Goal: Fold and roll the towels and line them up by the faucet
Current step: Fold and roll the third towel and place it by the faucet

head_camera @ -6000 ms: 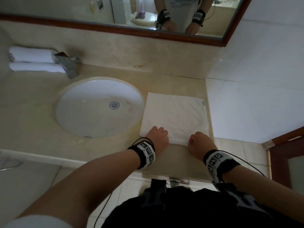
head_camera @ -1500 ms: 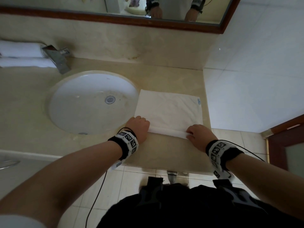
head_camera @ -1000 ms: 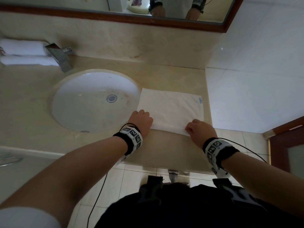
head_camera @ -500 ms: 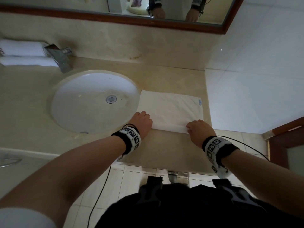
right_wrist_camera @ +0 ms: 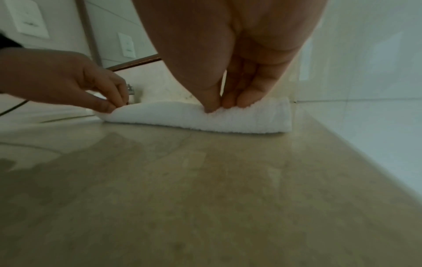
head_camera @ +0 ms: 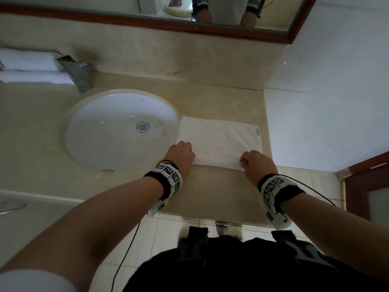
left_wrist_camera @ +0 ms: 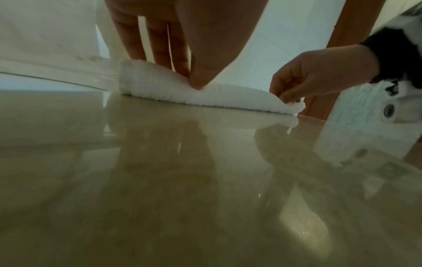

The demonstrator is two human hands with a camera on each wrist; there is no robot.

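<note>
- Both hands pinch the near edge of the white towel (head_camera: 219, 138): my left hand (head_camera: 180, 157) holds the rolled lip between thumb and fingertips at its left end, and my right hand (head_camera: 257, 164) pinches the same lip at its right end.
- Location: the towel lies flat on the counter (head_camera: 212, 192), at its right end, between the sink (head_camera: 121, 129) and the counter's right edge. Only the near strip is turned over (a first turn of the roll, as I judge it).
- Risk 1: uneven roll. If one hand advances faster than the other, the roll will likely cone and its ends will not line up.
- Risk 2: loose core. The lip looks softly arched between the two pinches in the left wrist view; too little pressure there could leave a slack, fat roll.
- Risk 3: drift. The towel's left edge sits just beside the sink rim, so a leftward push could drag a corner over the basin.
- Pose: both forearms reach forward, wrists low over the counter, knuckles up, fingers pointing down onto the towel.
- Two rolled towels (head_camera: 29, 68) lie behind the faucet (head_camera: 76, 72), at the counter's far left.
</note>
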